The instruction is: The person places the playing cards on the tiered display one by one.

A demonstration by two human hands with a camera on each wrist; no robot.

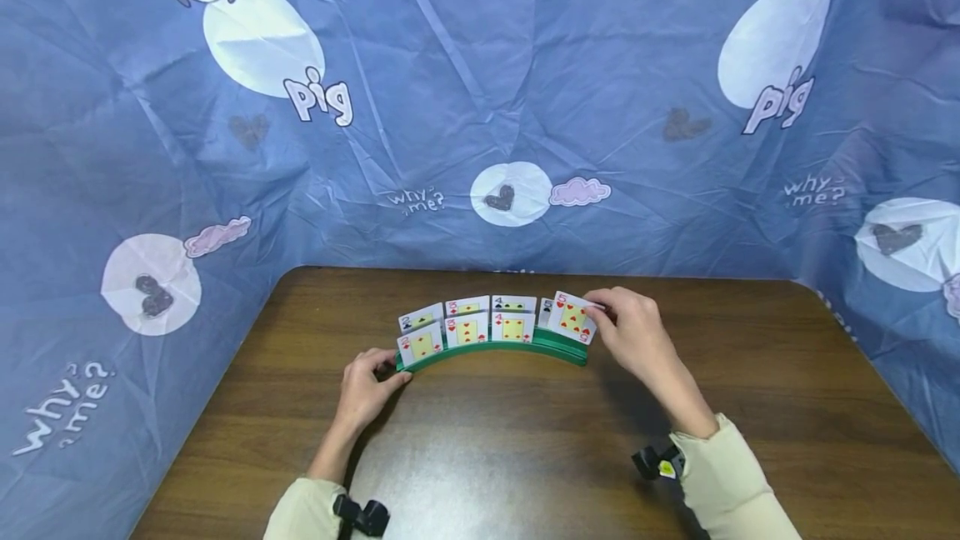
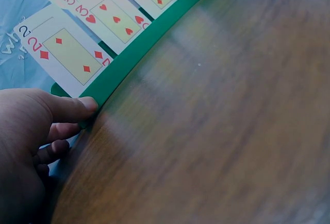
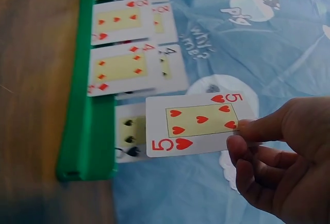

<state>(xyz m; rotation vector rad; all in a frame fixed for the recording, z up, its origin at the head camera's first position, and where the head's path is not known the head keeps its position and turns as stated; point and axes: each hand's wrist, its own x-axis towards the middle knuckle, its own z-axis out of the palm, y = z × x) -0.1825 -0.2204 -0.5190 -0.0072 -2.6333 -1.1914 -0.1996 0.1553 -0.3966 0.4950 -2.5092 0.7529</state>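
A curved green card holder [image 1: 467,347] stands on the table with playing cards upright in two rows. Its front row shows the two of diamonds [image 2: 72,54], the three of hearts [image 3: 124,20] and the four of diamonds [image 3: 124,69]. Behind them stand a two, a three, a four and the five of spades [image 3: 130,131]. My right hand [image 1: 633,332] pinches the five of hearts [image 3: 198,123] by its edge, tilted in front of the five of spades at the holder's right end. With thumb and fingers, my left hand [image 1: 367,390] grips the holder's left end.
The brown wooden table [image 1: 480,448] extends around the holder, with a bright glare in its front middle. A blue printed cloth [image 1: 420,140] hangs behind and along both sides. Small black cameras [image 1: 362,515] sit at both wrists.
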